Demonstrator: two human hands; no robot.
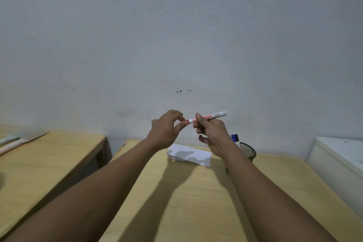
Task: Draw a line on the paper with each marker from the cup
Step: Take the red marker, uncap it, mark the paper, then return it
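Observation:
Both hands are raised above the wooden table [186, 198]. My right hand [210, 131] grips a white marker with red print [213, 116] around its middle, held nearly level. My left hand [167, 129] pinches the marker's red cap end [186, 122] between thumb and fingers. Below the hands a white sheet of paper [193, 156] lies on the far part of the table. A black mesh cup [248, 151] stands to the paper's right, partly hidden by my right wrist, with a blue-capped marker [235, 138] sticking out of it.
A second wooden table [49, 159] stands to the left across a gap, with pale objects [11, 141] at its far edge. A white cabinet or appliance [339, 159] stands at the right. A grey wall [176, 45] rises directly behind the tables.

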